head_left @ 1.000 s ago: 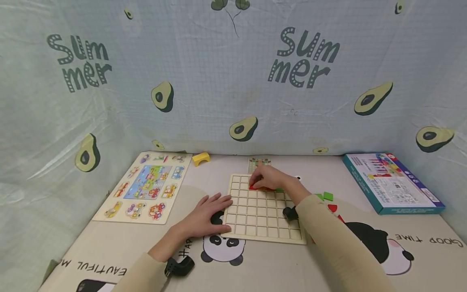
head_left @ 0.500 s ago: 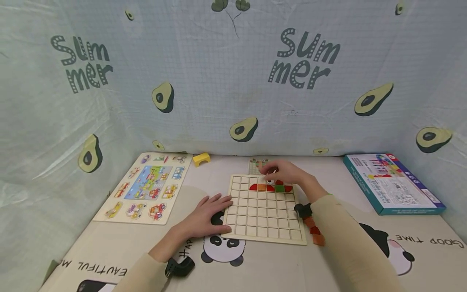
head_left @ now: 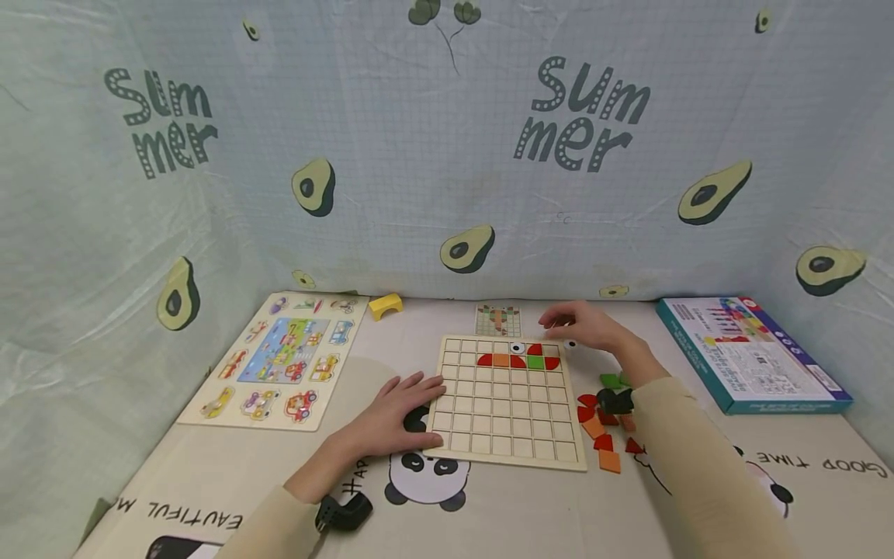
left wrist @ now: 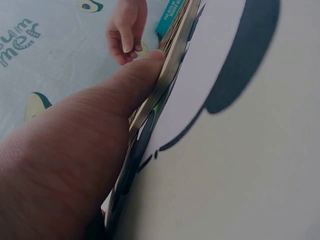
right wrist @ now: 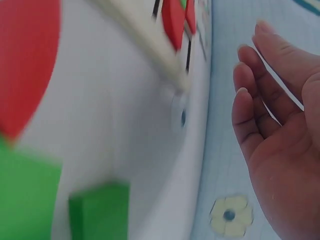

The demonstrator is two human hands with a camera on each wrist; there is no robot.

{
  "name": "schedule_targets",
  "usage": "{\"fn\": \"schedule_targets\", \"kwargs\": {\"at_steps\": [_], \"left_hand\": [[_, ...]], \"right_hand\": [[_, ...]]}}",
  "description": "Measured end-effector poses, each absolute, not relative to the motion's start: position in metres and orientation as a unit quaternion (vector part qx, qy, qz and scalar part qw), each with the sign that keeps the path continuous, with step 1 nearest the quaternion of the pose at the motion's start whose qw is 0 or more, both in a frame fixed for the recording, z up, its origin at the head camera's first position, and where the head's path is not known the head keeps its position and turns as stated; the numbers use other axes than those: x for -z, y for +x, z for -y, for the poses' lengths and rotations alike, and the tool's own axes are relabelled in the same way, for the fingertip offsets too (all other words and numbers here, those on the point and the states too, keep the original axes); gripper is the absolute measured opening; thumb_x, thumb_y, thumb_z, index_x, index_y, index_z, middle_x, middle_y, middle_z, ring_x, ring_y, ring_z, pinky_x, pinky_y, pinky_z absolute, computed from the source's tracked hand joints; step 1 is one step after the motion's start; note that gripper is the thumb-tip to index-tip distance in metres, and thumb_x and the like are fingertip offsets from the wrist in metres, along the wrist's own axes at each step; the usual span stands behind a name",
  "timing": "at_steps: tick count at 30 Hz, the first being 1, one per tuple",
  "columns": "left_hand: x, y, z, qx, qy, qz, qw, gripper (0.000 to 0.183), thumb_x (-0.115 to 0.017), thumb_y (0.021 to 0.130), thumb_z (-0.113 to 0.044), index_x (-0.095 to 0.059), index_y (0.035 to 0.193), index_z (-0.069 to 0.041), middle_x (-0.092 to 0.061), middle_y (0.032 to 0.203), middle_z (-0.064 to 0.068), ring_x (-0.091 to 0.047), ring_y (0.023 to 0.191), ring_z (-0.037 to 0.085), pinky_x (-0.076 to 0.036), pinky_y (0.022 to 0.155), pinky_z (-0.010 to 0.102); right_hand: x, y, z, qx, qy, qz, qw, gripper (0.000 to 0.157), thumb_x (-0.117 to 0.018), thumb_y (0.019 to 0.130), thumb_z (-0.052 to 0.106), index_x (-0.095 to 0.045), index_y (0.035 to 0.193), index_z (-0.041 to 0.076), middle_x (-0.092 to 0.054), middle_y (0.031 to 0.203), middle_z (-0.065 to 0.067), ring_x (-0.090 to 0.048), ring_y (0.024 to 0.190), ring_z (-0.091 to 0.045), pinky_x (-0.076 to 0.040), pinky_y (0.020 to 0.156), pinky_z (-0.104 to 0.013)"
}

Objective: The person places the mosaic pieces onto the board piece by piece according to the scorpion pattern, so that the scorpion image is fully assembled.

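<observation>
Moved rightward since the earlier frame: right hand, now past the far right corner of the grid board and near a loose eye piece. Its fingers are loosely bent, thumb apart, palm bare. Left hand rests at the board's left edge (thumb on the rim, apart from the fingers). Board lies flat on the table; red, orange and green pieces and a seated eye piece occupy its two far rows.

Pale sheeting printed with avocados and "Summer" lettering walled three sides of a counter bearing panda prints.
</observation>
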State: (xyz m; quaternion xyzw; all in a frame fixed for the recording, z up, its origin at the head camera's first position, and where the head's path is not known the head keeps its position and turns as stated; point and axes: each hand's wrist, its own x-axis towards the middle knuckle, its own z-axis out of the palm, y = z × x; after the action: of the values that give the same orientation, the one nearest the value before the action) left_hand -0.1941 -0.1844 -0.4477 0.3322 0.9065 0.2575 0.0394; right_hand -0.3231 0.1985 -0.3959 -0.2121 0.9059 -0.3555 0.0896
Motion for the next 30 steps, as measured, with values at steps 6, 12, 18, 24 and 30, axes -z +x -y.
{"fn": "schedule_targets", "kwargs": {"at_steps": [6, 12, 18, 24, 30], "left_hand": [[0.447, -0.194, 0.183, -0.256, 0.334, -0.906, 0.039, 0.080, -0.073, 0.089, -0.051, -0.046, 0.152, -0.011, -0.037, 0.160, 0.005, -0.021, 0.150, 0.034, -0.010, 0.118, 0.060], [0.449, -0.194, 0.183, -0.259, 0.330, -0.907, 0.047, 0.080, -0.071, 0.089, -0.053, -0.046, 0.153, -0.012, -0.037, 0.160, 0.005, -0.020, 0.151, 0.033, -0.009, 0.118, 0.060], [0.448, -0.195, 0.186, -0.261, 0.329, -0.907, 0.036, 0.079, -0.072, 0.089, -0.051, -0.047, 0.152, -0.012, -0.038, 0.160, 0.006, -0.021, 0.150, 0.034, -0.010, 0.117, 0.060], [0.446, -0.195, 0.188, -0.260, 0.335, -0.905, 0.034, 0.080, -0.072, 0.089, -0.052, -0.046, 0.153, -0.011, -0.037, 0.160, 0.004, -0.021, 0.150, 0.034, -0.009, 0.118, 0.060], [0.447, -0.195, 0.187, -0.260, 0.333, -0.906, 0.034, 0.080, -0.072, 0.089, -0.053, -0.046, 0.153, -0.012, -0.037, 0.160, 0.004, -0.021, 0.151, 0.033, -0.009, 0.118, 0.059]], "right_hand": [[0.403, -0.322, -0.221, 0.346, -0.203, -0.913, 0.078, 0.027, -0.069, 0.096, 0.011, -0.068, 0.119, -0.002, -0.068, 0.109, -0.012, -0.060, 0.097, -0.026, -0.049, 0.085, -0.041], [0.408, -0.320, -0.232, 0.336, -0.213, -0.914, 0.078, 0.026, -0.072, 0.093, 0.008, -0.069, 0.115, -0.005, -0.068, 0.105, -0.012, -0.058, 0.092, -0.025, -0.049, 0.083, -0.039], [0.411, -0.324, -0.232, 0.321, -0.185, -0.924, 0.098, 0.027, -0.072, 0.094, 0.011, -0.068, 0.117, -0.002, -0.066, 0.109, -0.012, -0.055, 0.096, -0.027, -0.048, 0.090, -0.043], [0.416, -0.326, -0.229, 0.307, -0.165, -0.932, 0.102, 0.026, -0.073, 0.093, 0.011, -0.068, 0.116, -0.001, -0.063, 0.105, -0.011, -0.053, 0.095, -0.028, -0.047, 0.090, -0.043], [0.418, -0.327, -0.227, 0.288, -0.167, -0.938, 0.094, 0.023, -0.075, 0.093, 0.012, -0.069, 0.111, 0.001, -0.065, 0.102, -0.010, -0.055, 0.094, -0.027, -0.048, 0.090, -0.046]]}}
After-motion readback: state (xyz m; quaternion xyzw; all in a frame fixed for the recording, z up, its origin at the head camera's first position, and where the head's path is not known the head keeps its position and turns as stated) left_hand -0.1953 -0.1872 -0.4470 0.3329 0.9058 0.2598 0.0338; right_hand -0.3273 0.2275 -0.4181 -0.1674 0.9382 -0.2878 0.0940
